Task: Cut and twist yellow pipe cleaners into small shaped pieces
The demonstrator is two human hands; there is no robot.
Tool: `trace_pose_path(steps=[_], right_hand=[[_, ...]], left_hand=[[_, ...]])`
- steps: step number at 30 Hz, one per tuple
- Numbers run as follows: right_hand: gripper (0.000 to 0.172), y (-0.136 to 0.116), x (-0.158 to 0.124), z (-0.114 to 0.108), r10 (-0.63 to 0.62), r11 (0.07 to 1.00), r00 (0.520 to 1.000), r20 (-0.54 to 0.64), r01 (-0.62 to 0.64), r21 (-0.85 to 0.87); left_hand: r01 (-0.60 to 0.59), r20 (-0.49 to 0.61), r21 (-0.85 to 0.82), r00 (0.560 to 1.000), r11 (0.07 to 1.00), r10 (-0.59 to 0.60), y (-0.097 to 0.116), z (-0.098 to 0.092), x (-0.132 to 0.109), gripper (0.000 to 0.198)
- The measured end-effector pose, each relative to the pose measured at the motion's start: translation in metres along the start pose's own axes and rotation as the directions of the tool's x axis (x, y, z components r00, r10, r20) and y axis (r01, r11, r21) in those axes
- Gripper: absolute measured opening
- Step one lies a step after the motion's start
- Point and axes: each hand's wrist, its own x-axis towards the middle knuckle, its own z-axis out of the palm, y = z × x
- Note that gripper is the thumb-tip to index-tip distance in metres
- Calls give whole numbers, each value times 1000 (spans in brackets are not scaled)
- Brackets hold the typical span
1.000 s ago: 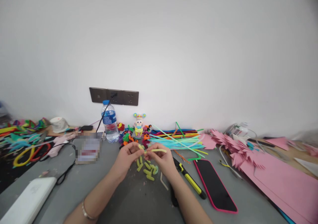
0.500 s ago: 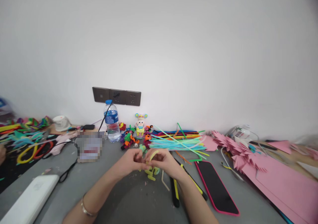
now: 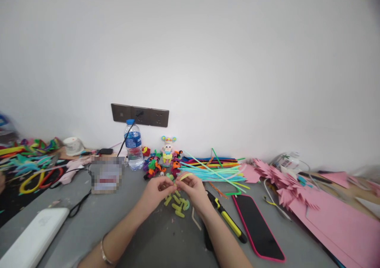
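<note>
My left hand [image 3: 156, 196] and my right hand [image 3: 192, 192] meet above the grey table, thumbs and fingertips pinched close together. A pale yellow pipe cleaner [image 3: 186, 176] curves up over my right fingers; its lower end disappears between the fingertips of both hands. Just below them lie several short yellow-green bent pipe cleaner pieces [image 3: 178, 212], some looped. Behind my fingers, a green fuzzy piece [image 3: 170, 176] is partly hidden. A beige bent strip [image 3: 196, 219] rests beside my right wrist. Black-and-yellow pliers [image 3: 231, 222] lie partly under my right forearm.
Beyond my hands stand a water bottle [image 3: 133, 143] and a small figurine [image 3: 168, 153], beside a bundle of coloured pipe cleaners [image 3: 212, 171]. At right lie a phone [image 3: 259, 226] and pink paper [image 3: 335, 224]. A white block [image 3: 35, 236] with a black cable is at left.
Both hands have drawn closer together, with the fingertips now touching around the yellow pipe cleaner. My right forearm has shifted left, showing more of the pliers and the yellow-green pieces.
</note>
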Motion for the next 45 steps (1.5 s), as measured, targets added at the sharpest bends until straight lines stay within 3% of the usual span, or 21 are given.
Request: trace_pose_path(steps=[5,12,17,21,29,33,35,39,45], right_hand=[[26,1,0,0,-28,999,999,-18,27,-34],[25,3,1,3,-72,997,996,-62,70,-36],[31,4,2,0,14,999,995,-97,-19,-46],[31,-7,0,-7,130,986,991,-26,-132,-106],[26,-18,-4,-8,199,980,979,42,-198,-34],[23,-16,-2,-5,40,996,998,-37,-43,-82],[18,-18,-3,-2,-140,977,988,-65,127,-172],[10,-22,-9,5,-451,811,893,1,410,-417],[14,-21,-12,9,-516,667,846,133,494,-557]], left_hand=[[-46,-46,208,997,977,57,6,2,-5,18],[-187,-71,505,964,843,257,-2,4,-7,16],[-274,-40,609,927,744,373,-6,1,-7,15],[-324,-9,592,913,738,408,-4,-1,-6,15],[-258,-101,300,949,919,299,5,0,-6,9],[-77,-153,-47,986,996,69,10,6,-7,17],[64,-96,-294,991,954,-96,10,8,-7,27],[263,55,-617,954,741,-293,8,11,-6,35],[289,65,-733,931,616,-360,8,11,-6,37]])
